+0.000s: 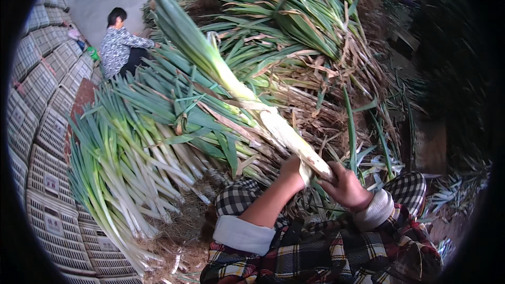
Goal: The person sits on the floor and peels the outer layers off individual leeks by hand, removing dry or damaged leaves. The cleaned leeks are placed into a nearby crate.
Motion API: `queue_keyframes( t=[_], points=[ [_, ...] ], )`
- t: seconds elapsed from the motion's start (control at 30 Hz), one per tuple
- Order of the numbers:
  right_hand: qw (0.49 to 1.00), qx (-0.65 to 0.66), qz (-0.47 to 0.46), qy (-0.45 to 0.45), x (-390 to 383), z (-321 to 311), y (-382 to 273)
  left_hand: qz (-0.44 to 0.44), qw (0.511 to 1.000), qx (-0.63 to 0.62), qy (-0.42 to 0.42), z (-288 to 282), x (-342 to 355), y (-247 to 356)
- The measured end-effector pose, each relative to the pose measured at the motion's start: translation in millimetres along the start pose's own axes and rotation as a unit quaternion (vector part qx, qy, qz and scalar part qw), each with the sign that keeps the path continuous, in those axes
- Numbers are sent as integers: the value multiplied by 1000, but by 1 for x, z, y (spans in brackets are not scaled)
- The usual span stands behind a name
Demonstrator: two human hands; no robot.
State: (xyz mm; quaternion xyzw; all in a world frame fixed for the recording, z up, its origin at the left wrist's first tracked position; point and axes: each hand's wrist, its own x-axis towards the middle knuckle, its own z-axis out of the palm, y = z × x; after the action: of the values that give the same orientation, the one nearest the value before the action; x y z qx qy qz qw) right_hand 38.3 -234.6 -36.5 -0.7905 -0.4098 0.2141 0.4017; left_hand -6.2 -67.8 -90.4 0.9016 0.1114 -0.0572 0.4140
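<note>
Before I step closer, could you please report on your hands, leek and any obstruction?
Right hand closed on leek, root end. Left hand alongside, grip partly hidden. Leek pile close behind it.

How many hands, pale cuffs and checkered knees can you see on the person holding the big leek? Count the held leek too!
Hands, left hand and right hand: 2
Pale cuffs: 2
Checkered knees: 2
Held leek: 1
Total: 7
</note>
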Motion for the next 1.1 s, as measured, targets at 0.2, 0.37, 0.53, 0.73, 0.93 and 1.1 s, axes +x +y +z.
queue_keyframes(
  t=[0.2,0.37,0.53,0.73,0.93,1.1],
  points=[
    [983,-74,-103,132,-4,7,38,99,734,-610,283,-104,-24,-20],
    [973,-80,-138,166,-20,26,47,24,595,-735,325,-95,10,-9],
    [991,-32,-86,95,-24,36,54,56,548,-779,301,-85,14,-20],
    [969,222,47,-98,-33,33,57,-38,663,-694,279,-77,10,-20],
    [829,525,116,-156,-39,27,44,17,993,5,-117,-25,-19,15],
    [824,527,149,-147,-39,22,34,-19,965,150,-213,26,-21,18]
  ],
)
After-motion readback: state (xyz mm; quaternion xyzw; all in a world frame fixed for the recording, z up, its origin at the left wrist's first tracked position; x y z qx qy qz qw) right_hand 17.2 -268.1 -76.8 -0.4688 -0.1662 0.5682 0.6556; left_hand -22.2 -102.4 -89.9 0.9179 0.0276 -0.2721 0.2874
